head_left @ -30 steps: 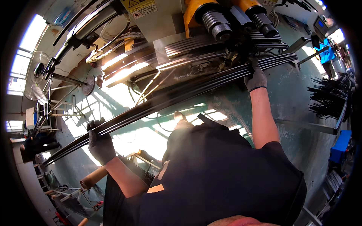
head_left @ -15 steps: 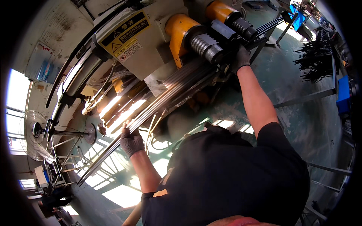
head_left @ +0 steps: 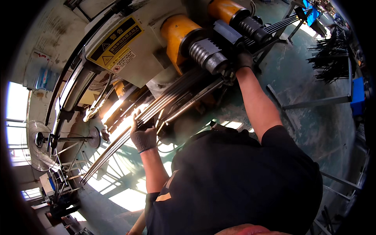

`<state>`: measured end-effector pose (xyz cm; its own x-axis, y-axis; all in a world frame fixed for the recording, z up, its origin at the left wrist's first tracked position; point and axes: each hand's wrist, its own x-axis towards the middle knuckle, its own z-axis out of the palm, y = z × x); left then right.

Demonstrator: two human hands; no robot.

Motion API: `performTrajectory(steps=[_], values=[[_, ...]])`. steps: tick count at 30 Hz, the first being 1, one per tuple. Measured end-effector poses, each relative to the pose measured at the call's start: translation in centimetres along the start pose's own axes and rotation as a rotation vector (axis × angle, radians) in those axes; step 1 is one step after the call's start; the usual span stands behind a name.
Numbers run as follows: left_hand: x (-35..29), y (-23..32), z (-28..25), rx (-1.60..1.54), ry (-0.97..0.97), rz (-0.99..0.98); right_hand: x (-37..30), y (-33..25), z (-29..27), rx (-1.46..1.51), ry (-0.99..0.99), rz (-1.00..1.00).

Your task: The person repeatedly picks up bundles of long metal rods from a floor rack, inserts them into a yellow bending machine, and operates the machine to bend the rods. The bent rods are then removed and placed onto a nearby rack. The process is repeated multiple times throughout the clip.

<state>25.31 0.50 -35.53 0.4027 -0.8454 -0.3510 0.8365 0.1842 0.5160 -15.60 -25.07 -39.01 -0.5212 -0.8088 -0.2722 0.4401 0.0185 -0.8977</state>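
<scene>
A bundle of several long metal rods (head_left: 156,107) slants from the lower left up toward the machine. My left hand (head_left: 143,138), in a grey glove with bare fingertips, is around the rods near their lower-left part, one finger raised past them. My right hand (head_left: 243,61), in a dark glove, reaches in beside the machine's threaded steel shafts, close to the rods' upper end. Its fingers are lost in shadow there. Above the rods, two orange housings (head_left: 180,31) carry the thick threaded shafts (head_left: 206,54).
The machine's grey body (head_left: 150,51) bears a yellow warning label. A floor fan (head_left: 39,139) stands at the left. At the right, a metal frame (head_left: 317,102) stands near a pile of dark rods (head_left: 331,58). Sunlight patches fall on the green floor (head_left: 129,199).
My left hand's grip looks looser, with the thumb farther out and the rods slightly more spread. My right hand remains beside the shafts. The whole view has shifted a little.
</scene>
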Motion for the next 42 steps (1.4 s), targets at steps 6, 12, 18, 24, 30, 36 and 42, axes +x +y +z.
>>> performTrajectory(steps=[6,12,18,24,30,36,42], values=[[0.5,8.4,-7.9,-0.071,0.330,0.293,-1.4,-0.9,0.9,-0.086,-0.052,0.029],[1.2,4.3,-4.8,0.027,0.107,0.253,2.0,2.9,-0.4,-0.395,-0.112,-0.265],[2.8,-3.8,-2.7,0.429,-0.035,0.205,1.3,3.7,-1.8,-0.923,-0.205,-0.466],[1.6,4.0,-2.1,-0.169,0.281,0.291,-1.1,3.7,-7.8,0.104,-0.318,-0.050],[1.9,3.0,-3.0,-0.117,0.132,0.363,-4.4,5.5,-11.5,-0.116,-0.091,0.066],[1.2,-1.3,-0.1,-0.061,0.234,0.347,-6.3,6.8,-11.5,-0.839,-0.042,-0.181],[1.6,-1.7,-1.6,-0.091,0.102,0.271,-4.5,13.1,-13.1,-1.675,-0.533,-0.580]])
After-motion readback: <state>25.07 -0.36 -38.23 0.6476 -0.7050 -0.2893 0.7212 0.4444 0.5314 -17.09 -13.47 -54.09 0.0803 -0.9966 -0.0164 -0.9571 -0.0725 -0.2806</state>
